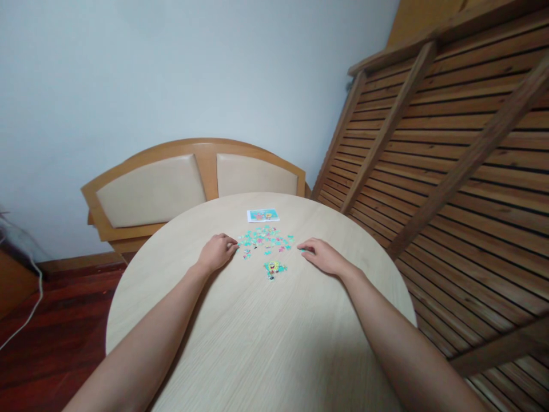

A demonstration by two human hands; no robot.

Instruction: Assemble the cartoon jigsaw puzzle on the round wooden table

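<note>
Loose jigsaw puzzle pieces [262,237], mostly teal with some pink and yellow, lie scattered mid-table. Nearer to me sits a small joined puzzle section [273,268] showing a yellow cartoon figure. My left hand [218,252] rests at the left edge of the scatter, its fingers curled in, with a bit of teal at the fingertips. On the right side, my right hand [322,255] lies on the table, thumb and fingers closed around a small teal piece that is mostly hidden. Behind the pieces is a reference picture [263,216] with cartoon figures on teal.
Everything lies on a round, pale wooden table [240,343]. A padded headboard [206,150] stands behind it against the wall. Slatted wooden panels [450,143] lean close on the right. A white cable [39,286] hangs at the far left.
</note>
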